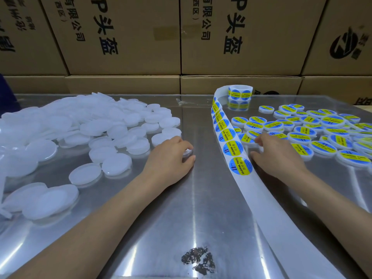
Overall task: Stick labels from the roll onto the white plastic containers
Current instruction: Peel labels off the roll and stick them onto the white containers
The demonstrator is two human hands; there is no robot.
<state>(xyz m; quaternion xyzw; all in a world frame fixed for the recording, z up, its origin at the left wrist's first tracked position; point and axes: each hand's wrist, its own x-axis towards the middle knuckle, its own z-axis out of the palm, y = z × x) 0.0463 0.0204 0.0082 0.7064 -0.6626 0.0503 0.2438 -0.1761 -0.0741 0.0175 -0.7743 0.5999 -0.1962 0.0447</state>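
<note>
Backing strip of white paper point(267, 200) runs from the near edge between both arms, its nearest round blue-and-yellow label point(240, 166) lying just left of the right hand point(275, 156). That hand rests among labelled white containers point(322, 137), fingers loosely curled; whether it pinches one I cannot tell. The left hand point(171, 156) curls round a blank white plastic container point(187, 153) at the edge of the unlabelled heap point(80, 129). Judged step: fetching a fresh container; next, peel that nearest label. The label roll point(240, 92) stands farthest back.
</note>
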